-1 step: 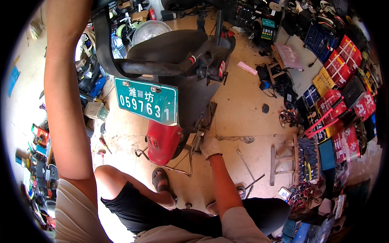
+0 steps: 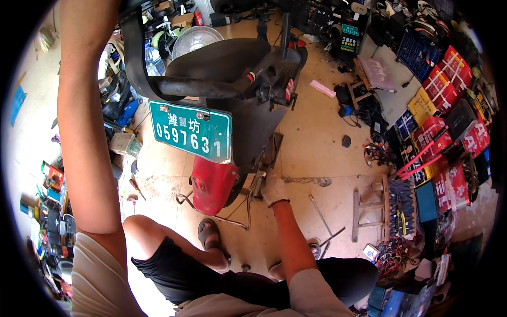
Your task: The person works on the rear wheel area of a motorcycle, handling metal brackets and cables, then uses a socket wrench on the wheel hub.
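Observation:
An electric scooter with a black seat (image 2: pixel 219 61) and a tube backrest frame (image 2: pixel 195 87) stands before me, rear end toward me. Under its green licence plate (image 2: pixel 191 132) is a red rear mudguard (image 2: pixel 213 185). My left arm reaches up along the left side; only part of my left hand (image 2: pixel 97 10) shows at the top edge, beside the backrest's upper end, its fingers out of sight. My right hand (image 2: pixel 273 189), a dark band at its wrist, is low by the right side of the rear wheel (image 2: pixel 235 191). Its fingers close at a metal part there; exactly what they grip is hidden.
A long-handled tool (image 2: pixel 321 216) lies on the floor to the right, near a small wooden stool (image 2: pixel 369 208). Red boxes (image 2: pixel 448 74) and tangled wires (image 2: pixel 398 256) line the right side. Screwdrivers (image 2: pixel 137 188) lie at left. A white fan (image 2: pixel 196 41) stands beyond the scooter.

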A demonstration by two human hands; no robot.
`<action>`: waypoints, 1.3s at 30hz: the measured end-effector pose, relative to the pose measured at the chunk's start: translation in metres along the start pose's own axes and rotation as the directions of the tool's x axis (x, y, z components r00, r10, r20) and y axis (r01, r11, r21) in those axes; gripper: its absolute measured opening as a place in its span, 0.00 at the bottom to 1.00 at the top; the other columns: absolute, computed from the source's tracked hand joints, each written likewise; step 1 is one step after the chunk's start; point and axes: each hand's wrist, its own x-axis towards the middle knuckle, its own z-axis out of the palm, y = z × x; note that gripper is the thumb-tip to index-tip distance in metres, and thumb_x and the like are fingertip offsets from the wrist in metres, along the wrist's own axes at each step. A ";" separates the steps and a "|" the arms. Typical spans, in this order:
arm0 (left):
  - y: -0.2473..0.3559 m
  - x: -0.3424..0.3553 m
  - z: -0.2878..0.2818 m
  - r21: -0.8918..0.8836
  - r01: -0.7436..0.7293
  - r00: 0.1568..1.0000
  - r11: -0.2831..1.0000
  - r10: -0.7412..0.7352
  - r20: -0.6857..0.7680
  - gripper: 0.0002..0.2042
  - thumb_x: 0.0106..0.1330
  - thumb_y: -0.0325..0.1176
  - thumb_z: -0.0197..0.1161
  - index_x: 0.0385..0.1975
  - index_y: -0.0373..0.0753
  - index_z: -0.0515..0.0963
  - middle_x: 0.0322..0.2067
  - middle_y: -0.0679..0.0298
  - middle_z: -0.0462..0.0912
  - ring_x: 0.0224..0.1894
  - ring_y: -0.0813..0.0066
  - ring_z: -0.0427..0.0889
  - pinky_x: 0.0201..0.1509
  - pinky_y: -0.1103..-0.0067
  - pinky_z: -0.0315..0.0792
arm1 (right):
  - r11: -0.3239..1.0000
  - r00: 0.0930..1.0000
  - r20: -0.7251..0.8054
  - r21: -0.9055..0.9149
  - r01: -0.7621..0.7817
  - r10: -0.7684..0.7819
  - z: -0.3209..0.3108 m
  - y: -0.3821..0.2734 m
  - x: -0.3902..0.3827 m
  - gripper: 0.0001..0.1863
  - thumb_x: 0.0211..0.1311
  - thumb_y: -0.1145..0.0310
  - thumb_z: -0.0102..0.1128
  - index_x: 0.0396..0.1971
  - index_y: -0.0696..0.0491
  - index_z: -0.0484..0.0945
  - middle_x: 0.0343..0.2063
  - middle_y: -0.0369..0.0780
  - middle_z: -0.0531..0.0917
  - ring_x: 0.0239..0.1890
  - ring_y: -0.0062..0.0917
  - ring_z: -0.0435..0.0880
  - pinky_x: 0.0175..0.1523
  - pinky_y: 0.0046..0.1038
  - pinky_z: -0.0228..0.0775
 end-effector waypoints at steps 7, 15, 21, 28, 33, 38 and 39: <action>0.000 0.010 -0.007 0.030 0.051 0.999 0.998 -0.051 -0.001 0.21 0.78 0.43 0.60 0.29 0.30 0.84 0.23 0.69 0.81 0.28 0.84 0.74 0.33 0.81 0.66 | 0.869 0.854 0.494 0.482 -0.114 -0.163 -0.022 0.004 0.000 0.15 0.70 0.64 0.55 0.44 0.61 0.80 0.35 0.52 0.88 0.34 0.41 0.90 0.42 0.37 0.81; -0.014 -0.017 0.014 -0.015 0.048 0.999 0.999 -0.048 -0.003 0.21 0.78 0.43 0.59 0.30 0.30 0.84 0.24 0.69 0.81 0.28 0.84 0.74 0.33 0.81 0.67 | 0.932 0.923 0.366 0.277 -0.232 0.121 -0.032 0.025 -0.023 0.16 0.70 0.64 0.58 0.50 0.60 0.78 0.33 0.52 0.87 0.35 0.36 0.90 0.40 0.37 0.81; -0.003 -0.017 0.009 -0.034 0.040 0.999 0.999 -0.039 0.022 0.21 0.79 0.43 0.59 0.31 0.30 0.84 0.25 0.68 0.81 0.29 0.84 0.75 0.34 0.81 0.68 | 0.985 0.988 0.124 0.135 -0.107 0.091 -0.015 0.003 -0.016 0.17 0.70 0.66 0.57 0.55 0.56 0.77 0.36 0.52 0.88 0.35 0.48 0.88 0.40 0.46 0.80; -0.005 -0.018 0.010 -0.022 0.026 1.000 0.999 -0.026 0.002 0.20 0.79 0.43 0.60 0.32 0.30 0.85 0.25 0.68 0.82 0.29 0.84 0.75 0.35 0.81 0.68 | 0.997 0.999 0.013 -0.071 -0.043 0.044 0.009 0.023 -0.005 0.15 0.69 0.68 0.60 0.53 0.54 0.78 0.38 0.53 0.87 0.37 0.48 0.89 0.42 0.47 0.81; 0.002 -0.015 0.010 -0.040 0.030 0.999 0.999 -0.030 0.014 0.21 0.78 0.43 0.60 0.30 0.29 0.85 0.24 0.68 0.82 0.28 0.83 0.75 0.34 0.81 0.68 | 0.845 0.821 0.373 0.485 0.225 -0.432 -0.028 0.050 -0.009 0.14 0.67 0.65 0.64 0.48 0.57 0.81 0.35 0.52 0.88 0.36 0.45 0.89 0.42 0.43 0.81; 0.005 -0.015 0.008 -0.010 0.033 0.999 0.999 -0.033 0.030 0.21 0.78 0.43 0.60 0.30 0.29 0.85 0.24 0.67 0.82 0.28 0.84 0.75 0.34 0.81 0.68 | 0.771 0.865 0.499 0.532 -0.351 0.050 -0.026 0.047 -0.015 0.13 0.67 0.63 0.62 0.41 0.59 0.82 0.36 0.51 0.88 0.38 0.44 0.89 0.45 0.44 0.79; 0.006 -0.017 0.010 -0.036 0.049 0.999 0.998 -0.048 0.025 0.21 0.78 0.43 0.60 0.30 0.29 0.85 0.24 0.67 0.82 0.28 0.84 0.76 0.34 0.81 0.68 | 0.872 0.902 0.424 0.411 -0.267 0.076 -0.020 0.049 -0.014 0.13 0.68 0.64 0.60 0.42 0.59 0.81 0.37 0.52 0.88 0.39 0.47 0.89 0.46 0.45 0.79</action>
